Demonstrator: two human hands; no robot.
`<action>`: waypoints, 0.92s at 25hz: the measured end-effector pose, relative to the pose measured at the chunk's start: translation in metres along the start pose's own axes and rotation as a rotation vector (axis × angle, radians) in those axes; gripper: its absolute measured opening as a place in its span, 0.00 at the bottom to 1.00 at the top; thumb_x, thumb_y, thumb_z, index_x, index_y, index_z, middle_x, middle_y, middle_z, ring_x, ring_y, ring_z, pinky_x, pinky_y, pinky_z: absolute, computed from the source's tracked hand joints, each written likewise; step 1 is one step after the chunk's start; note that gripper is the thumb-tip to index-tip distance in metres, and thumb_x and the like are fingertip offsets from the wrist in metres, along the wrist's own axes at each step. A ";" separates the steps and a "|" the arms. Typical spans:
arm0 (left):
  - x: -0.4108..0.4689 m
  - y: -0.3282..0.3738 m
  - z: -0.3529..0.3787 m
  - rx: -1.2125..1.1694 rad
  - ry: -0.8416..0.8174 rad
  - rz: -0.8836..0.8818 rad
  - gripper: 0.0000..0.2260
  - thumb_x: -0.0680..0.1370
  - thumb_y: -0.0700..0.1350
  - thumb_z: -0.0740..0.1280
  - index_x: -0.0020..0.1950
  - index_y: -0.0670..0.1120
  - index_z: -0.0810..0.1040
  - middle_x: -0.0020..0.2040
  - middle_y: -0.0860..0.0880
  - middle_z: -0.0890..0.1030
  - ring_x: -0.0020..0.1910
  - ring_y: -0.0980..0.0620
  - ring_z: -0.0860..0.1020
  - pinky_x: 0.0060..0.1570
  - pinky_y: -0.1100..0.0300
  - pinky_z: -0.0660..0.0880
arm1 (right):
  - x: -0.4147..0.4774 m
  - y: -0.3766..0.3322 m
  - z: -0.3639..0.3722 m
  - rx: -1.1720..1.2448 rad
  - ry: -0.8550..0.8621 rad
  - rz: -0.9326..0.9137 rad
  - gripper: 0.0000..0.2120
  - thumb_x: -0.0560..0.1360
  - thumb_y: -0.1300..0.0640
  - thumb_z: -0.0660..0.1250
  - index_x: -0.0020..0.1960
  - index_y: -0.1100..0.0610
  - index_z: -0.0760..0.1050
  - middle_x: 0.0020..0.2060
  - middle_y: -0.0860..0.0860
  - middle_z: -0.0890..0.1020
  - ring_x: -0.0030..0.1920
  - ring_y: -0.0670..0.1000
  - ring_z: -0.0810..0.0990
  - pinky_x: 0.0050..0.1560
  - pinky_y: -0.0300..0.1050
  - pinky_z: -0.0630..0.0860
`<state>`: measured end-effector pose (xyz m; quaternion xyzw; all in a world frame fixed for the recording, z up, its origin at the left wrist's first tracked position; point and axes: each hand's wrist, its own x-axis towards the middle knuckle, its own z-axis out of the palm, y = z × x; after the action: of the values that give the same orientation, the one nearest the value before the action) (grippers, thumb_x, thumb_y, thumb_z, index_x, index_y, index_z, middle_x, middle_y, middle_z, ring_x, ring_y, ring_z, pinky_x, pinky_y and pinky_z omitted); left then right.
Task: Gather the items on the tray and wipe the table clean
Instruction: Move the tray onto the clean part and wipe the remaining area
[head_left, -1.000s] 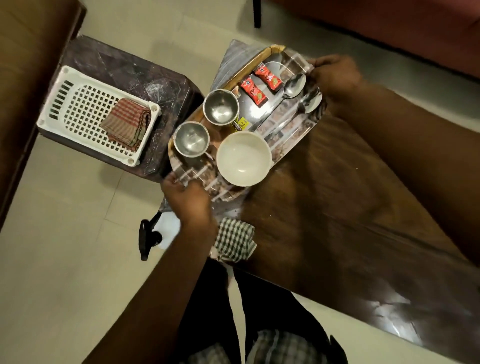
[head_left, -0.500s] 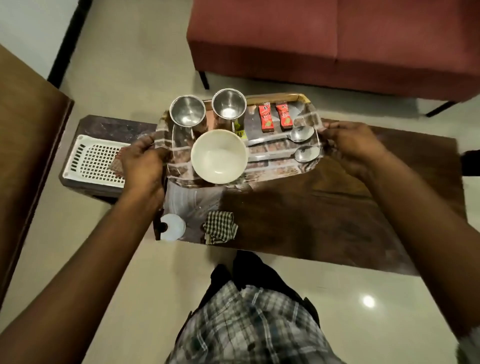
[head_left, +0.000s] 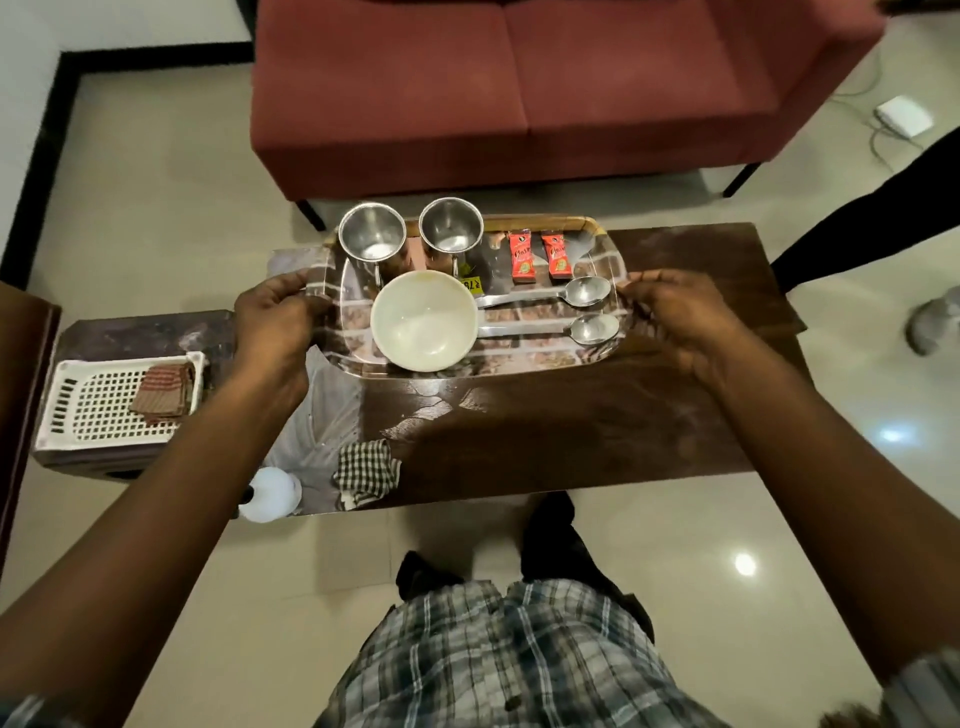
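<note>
The left grip (head_left: 275, 322) is clamped on the left end of the tray (head_left: 545, 220), fingers curled over the rim. From there, going right, the tray carries two steel cups (head_left: 372, 238) along its far edge, a white bowl (head_left: 424, 320) in front of them, two red sachets (head_left: 521, 258) and two spoons (head_left: 587, 292) lying lengthwise with their bowls to the right. The right grip (head_left: 680, 322) is clamped on the right rim, thumb on top. A second ago the tray sat skewed across the left end of the bench (head_left: 571, 431), one corner pointing far and the other toward the basket (head_left: 78, 405) on the low table at the left. Now it is level and square to the bench, over its far-left part, and nothing on it has slid. Whether it rests on the wood or hangs just above it cannot be told, though a shadow shows under its near edge. Gathering looks done, since every loose item is aboard. Wiping is not begun: the bottle (head_left: 270, 493) and the checked cloth (head_left: 366, 470) lie at the near-left corner, untouched. The tray probably has to leave the bench before the cloth can cover the whole top.
</note>
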<state>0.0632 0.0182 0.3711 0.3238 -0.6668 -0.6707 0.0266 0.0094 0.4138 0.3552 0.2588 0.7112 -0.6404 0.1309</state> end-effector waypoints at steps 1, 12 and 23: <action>-0.003 -0.004 0.020 0.021 -0.016 -0.004 0.16 0.79 0.27 0.64 0.61 0.38 0.86 0.45 0.44 0.86 0.34 0.50 0.83 0.27 0.61 0.79 | 0.009 0.005 -0.017 -0.010 0.010 0.008 0.11 0.81 0.65 0.72 0.62 0.67 0.81 0.50 0.59 0.87 0.41 0.49 0.86 0.36 0.40 0.85; 0.010 -0.098 0.173 0.169 0.072 -0.157 0.16 0.79 0.26 0.65 0.61 0.39 0.85 0.48 0.41 0.88 0.30 0.52 0.86 0.29 0.54 0.85 | 0.140 0.081 -0.115 -0.105 0.026 0.087 0.06 0.78 0.66 0.75 0.52 0.59 0.81 0.44 0.55 0.86 0.43 0.52 0.85 0.49 0.52 0.84; 0.101 -0.181 0.211 0.283 0.084 -0.220 0.17 0.81 0.28 0.66 0.66 0.41 0.83 0.60 0.41 0.87 0.54 0.42 0.86 0.47 0.51 0.87 | 0.235 0.155 -0.083 -0.200 0.079 0.182 0.05 0.79 0.63 0.76 0.52 0.56 0.82 0.47 0.53 0.87 0.44 0.50 0.86 0.41 0.43 0.82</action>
<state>-0.0439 0.1754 0.1444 0.4229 -0.7134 -0.5550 -0.0648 -0.0912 0.5495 0.1148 0.3331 0.7497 -0.5410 0.1854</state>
